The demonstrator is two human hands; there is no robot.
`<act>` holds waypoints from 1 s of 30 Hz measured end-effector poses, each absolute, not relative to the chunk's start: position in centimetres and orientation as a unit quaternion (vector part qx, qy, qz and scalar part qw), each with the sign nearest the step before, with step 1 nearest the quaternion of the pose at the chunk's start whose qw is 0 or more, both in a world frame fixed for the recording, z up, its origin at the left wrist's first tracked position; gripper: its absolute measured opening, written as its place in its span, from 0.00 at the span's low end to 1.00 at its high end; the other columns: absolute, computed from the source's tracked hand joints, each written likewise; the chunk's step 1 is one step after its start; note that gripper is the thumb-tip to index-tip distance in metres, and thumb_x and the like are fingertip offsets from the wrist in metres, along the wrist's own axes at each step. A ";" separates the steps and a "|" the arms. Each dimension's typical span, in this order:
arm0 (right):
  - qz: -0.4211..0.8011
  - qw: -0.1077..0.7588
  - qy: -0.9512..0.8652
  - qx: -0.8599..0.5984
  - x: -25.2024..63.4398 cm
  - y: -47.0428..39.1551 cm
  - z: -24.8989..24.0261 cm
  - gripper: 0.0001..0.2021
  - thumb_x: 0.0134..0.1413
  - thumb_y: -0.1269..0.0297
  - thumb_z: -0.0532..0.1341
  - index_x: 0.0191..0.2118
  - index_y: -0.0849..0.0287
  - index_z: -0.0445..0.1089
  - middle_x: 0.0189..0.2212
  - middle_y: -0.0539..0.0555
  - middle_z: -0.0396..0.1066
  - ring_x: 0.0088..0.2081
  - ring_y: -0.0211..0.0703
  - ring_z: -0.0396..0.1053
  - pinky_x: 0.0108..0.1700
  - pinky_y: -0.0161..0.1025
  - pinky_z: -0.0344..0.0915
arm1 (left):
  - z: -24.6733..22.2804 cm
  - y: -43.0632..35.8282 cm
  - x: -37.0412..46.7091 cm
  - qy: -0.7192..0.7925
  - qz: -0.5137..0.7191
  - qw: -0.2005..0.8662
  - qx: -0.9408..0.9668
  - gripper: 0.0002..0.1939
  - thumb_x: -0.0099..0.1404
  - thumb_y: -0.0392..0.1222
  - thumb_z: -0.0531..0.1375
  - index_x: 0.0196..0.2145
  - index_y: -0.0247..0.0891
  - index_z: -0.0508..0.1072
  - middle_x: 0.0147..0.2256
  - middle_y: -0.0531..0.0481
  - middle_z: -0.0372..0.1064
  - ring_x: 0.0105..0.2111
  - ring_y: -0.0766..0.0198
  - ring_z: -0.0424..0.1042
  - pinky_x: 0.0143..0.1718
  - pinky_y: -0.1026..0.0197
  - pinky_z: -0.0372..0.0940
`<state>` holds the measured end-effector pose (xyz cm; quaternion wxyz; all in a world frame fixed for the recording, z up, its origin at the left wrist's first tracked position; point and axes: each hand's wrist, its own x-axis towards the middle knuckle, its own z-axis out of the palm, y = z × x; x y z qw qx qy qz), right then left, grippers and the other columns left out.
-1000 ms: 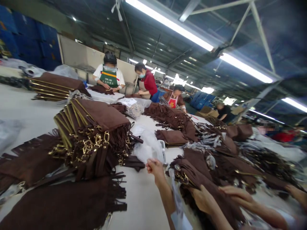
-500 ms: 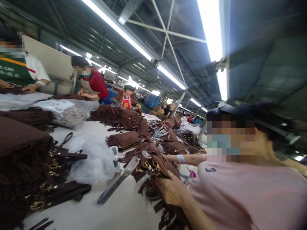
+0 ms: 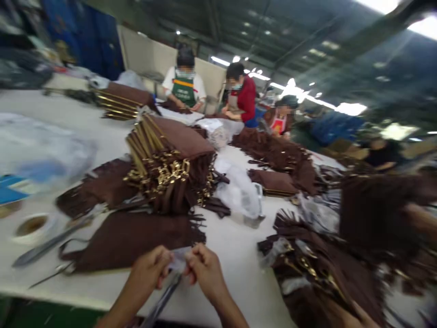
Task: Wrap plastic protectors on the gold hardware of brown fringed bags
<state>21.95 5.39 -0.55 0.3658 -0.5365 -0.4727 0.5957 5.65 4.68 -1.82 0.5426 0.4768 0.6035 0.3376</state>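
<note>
Head view: both hands pinch a clear plastic sleeve [image 3: 178, 260] at six o'clock, above the near tabletop [image 3: 242, 273].
The fingers of the left hand [image 3: 150, 269] and right hand [image 3: 205, 271] are closed on its upper edge; a dark strap [image 3: 161, 300] extends below toward seven o'clock. From the hands, a brown fringed bag [image 3: 136, 237] lies at ten o'clock, stacked bags [image 3: 184, 139] at twelve.

You've got a big white table [image 3: 239, 255] in front of you, with green floor [image 3: 51, 314] peeking out lower left. Past it there's a pale partition [image 3: 146, 54] beside a tall blue surface [image 3: 85, 38]. Dark ceiling [image 3: 297, 23] up top, bright lights [image 3: 423, 29] at the upper right, and honestly can't tell if the far bright patches [image 3: 399, 131] are windows.
</note>
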 end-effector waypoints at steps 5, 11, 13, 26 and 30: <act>0.580 0.334 -0.526 -0.525 22.5 5.6 -1.0 0.17 0.59 0.51 0.58 0.27 0.58 0.62 0.17 0.46 0.68 0.14 0.30 0.57 0.18 0.29 0.51 | -1.3 3.8 5.3 0.611 0.366 0.556 0.429 0.28 0.62 0.67 0.50 0.23 0.38 0.63 0.15 0.56 0.62 0.11 0.69 0.59 0.14 0.67 0.52; 0.535 0.337 -0.555 -0.541 22.2 5.0 -1.7 0.18 0.62 0.50 0.56 0.26 0.58 0.62 0.17 0.46 0.67 0.15 0.32 0.58 0.20 0.30 0.54 | -3.0 3.3 4.4 0.538 0.427 0.636 0.352 0.25 0.54 0.63 0.63 0.26 0.36 0.66 0.20 0.53 0.68 0.15 0.67 0.65 0.17 0.67 0.57; 0.535 0.334 -0.563 -0.535 22.2 4.9 -2.0 0.17 0.62 0.52 0.56 0.28 0.58 0.64 0.18 0.47 0.68 0.18 0.34 0.62 0.24 0.31 0.59 | -3.5 2.9 3.8 0.535 0.436 0.640 0.339 0.23 0.52 0.59 0.66 0.27 0.35 0.67 0.21 0.53 0.68 0.17 0.67 0.66 0.19 0.67 0.59; 0.602 0.262 -0.546 -0.521 20.1 1.6 -3.2 0.15 0.57 0.52 0.59 0.26 0.56 0.61 0.16 0.45 0.67 0.14 0.33 0.56 0.18 0.30 0.51 | -5.3 -3.0 1.8 0.624 0.324 0.585 0.404 0.29 0.65 0.67 0.47 0.24 0.38 0.66 0.15 0.54 0.64 0.12 0.67 0.60 0.16 0.66 0.51; 0.561 0.193 -0.617 -0.517 19.5 -0.5 -3.7 0.18 0.61 0.54 0.56 0.23 0.57 0.62 0.14 0.46 0.66 0.17 0.34 0.60 0.23 0.30 0.53 | -6.3 -5.5 0.1 0.596 0.329 0.617 0.395 0.29 0.57 0.69 0.57 0.29 0.36 0.70 0.22 0.51 0.71 0.22 0.63 0.69 0.24 0.65 0.58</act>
